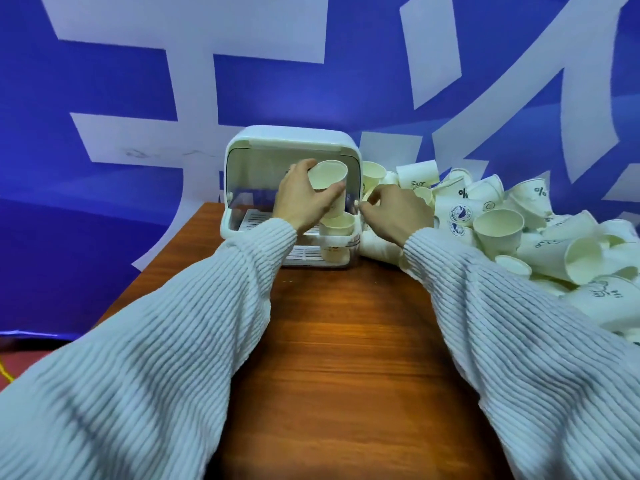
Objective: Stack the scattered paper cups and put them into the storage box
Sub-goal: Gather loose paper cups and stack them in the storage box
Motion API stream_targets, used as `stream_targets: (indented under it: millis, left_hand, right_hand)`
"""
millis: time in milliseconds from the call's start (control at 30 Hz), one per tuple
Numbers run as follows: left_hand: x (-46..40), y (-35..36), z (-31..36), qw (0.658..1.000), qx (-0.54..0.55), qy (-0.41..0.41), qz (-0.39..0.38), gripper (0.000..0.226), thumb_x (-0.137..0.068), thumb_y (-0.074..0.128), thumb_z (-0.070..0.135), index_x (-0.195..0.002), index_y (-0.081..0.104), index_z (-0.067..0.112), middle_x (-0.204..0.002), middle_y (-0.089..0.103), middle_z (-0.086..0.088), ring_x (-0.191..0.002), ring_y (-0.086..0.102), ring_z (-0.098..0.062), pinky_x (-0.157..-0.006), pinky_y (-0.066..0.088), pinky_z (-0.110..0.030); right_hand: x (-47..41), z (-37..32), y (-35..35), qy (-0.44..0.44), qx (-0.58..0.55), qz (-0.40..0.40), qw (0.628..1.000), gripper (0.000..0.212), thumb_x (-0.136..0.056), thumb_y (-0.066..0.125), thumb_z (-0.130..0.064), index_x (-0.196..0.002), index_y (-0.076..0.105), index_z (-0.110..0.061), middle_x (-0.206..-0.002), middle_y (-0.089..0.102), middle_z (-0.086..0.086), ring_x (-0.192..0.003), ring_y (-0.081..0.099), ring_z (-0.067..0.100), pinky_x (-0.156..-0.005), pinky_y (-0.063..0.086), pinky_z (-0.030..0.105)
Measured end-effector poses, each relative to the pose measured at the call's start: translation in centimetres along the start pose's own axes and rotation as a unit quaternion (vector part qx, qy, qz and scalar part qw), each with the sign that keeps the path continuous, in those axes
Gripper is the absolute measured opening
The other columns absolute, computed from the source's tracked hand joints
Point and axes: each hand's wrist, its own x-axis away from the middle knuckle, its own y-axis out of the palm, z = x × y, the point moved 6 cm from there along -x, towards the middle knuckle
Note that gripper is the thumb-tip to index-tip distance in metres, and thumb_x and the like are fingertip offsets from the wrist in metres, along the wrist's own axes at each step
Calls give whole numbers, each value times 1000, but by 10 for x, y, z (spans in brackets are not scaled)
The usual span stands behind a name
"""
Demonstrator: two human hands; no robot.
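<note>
A white storage box [239, 157] with a raised clear lid stands at the far edge of the wooden table. My left hand [300, 199] grips a stack of white paper cups [329, 178] in front of the box's opening, above another cup [337, 233] that stands at the box's front right. My right hand [394, 211] reaches just right of the box, its fingers curled at the box's edge and the nearest loose cups; what it holds is hidden. A big heap of scattered paper cups [498, 226] covers the table's right side.
The wooden table [346, 341] stretches toward me between my two ribbed white sleeves. A blue wall [121, 81] with large white shapes rises right behind the box. The floor drops off past the table's left edge.
</note>
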Motion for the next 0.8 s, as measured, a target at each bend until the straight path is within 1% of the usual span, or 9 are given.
stream_targets:
  millis: [133,267,333,400,467,533,567,667,800]
  left_hand:
    - [-4,31,-2,993,-86,4,-78,71,-89,68,53,-147,49,16,-143,52,-11,-132,51,-29,-110,42,-43]
    - [6,58,-16,954,-254,-9,-157,72,-89,52,68,-140,56,16,-140,46,-15,-131,46,-39,-107,41,-50]
    - [13,65,-21,919,-338,-18,-202,91,-86,32,85,-146,51,18,-152,41,-14,-139,36,-38,-110,32,-54]
    - [16,65,-17,904,-372,-15,-211,101,-83,21,91,-150,46,20,-160,34,-11,-148,23,-34,-118,18,-57]
    - [17,65,-3,916,-362,38,-169,86,-87,30,85,-143,53,24,-160,35,-8,-151,17,-31,-120,12,-55]
    - [27,67,22,931,-321,142,-103,65,-91,46,71,-135,59,25,-149,47,-7,-145,27,-30,-116,22,-52]
    - [36,72,36,934,-290,186,-94,60,-92,51,63,-135,59,23,-144,52,-6,-141,33,-30,-112,29,-50]
    - [70,102,66,925,-215,255,-183,57,-89,54,48,-136,59,17,-139,57,-9,-131,46,-32,-103,44,-46]
    - [114,147,86,862,-246,343,-280,62,-85,59,29,-146,50,19,-147,50,-7,-136,43,-30,-105,44,-49]
  right_hand:
    - [11,24,-17,5,-3,11,1000,26,-91,55,-41,-102,72,-25,-103,74,5,-95,63,32,-72,42,37]
    - [17,52,-32,27,10,11,1000,31,-91,54,-43,-114,71,-32,-116,73,3,-106,65,33,-78,45,38]
    - [21,65,-41,38,16,20,999,30,-91,54,-42,-113,72,-32,-116,73,3,-107,65,32,-78,44,37]
    - [25,77,-49,45,18,26,998,29,-92,54,-42,-111,72,-31,-112,73,2,-106,65,31,-76,44,36]
    - [30,89,-58,42,19,20,999,27,-92,54,-41,-108,73,-30,-108,74,1,-102,65,29,-76,48,36]
    - [36,99,-65,29,10,4,1000,23,-91,53,-40,-101,73,-33,-106,75,-1,-97,67,27,-80,55,39]
    - [39,104,-68,20,1,-10,1000,21,-90,53,-39,-98,72,-34,-105,75,-2,-95,67,25,-82,57,41]
    - [55,115,-74,-14,36,-72,997,22,-91,55,-31,-102,74,-34,-107,76,-2,-98,66,23,-84,55,39]
    - [84,131,-90,-57,86,-112,988,31,-94,53,-19,-111,76,-29,-109,74,-3,-106,65,22,-89,53,37]
